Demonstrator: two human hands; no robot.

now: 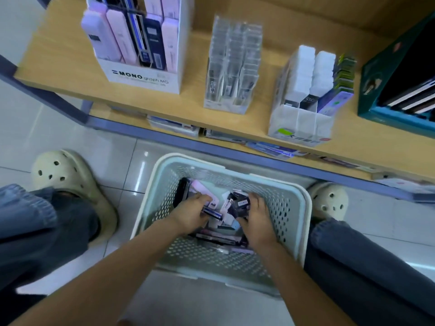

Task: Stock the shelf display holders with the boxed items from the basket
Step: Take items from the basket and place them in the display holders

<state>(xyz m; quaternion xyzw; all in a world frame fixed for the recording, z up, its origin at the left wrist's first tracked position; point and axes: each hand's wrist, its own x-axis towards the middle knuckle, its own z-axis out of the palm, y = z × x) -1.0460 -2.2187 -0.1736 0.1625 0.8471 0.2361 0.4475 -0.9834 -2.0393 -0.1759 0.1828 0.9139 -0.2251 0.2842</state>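
Head cam: basket point(299, 208) sits on the floor btwn the person's feet, just below the shelf point(193, 67) edge, w/ boxed items point(226, 240) piled inside. Both hands are down in it. Left hand point(190, 212) curls round a blue-striped box point(213, 214); right hand point(257, 220) grips a dark purple box point(239, 204). On the shelf: white display box point(146, 78) w/ pink & dark packs at left, clear holder point(231, 67) mid, white holder point(299, 123) to its right, part filled.
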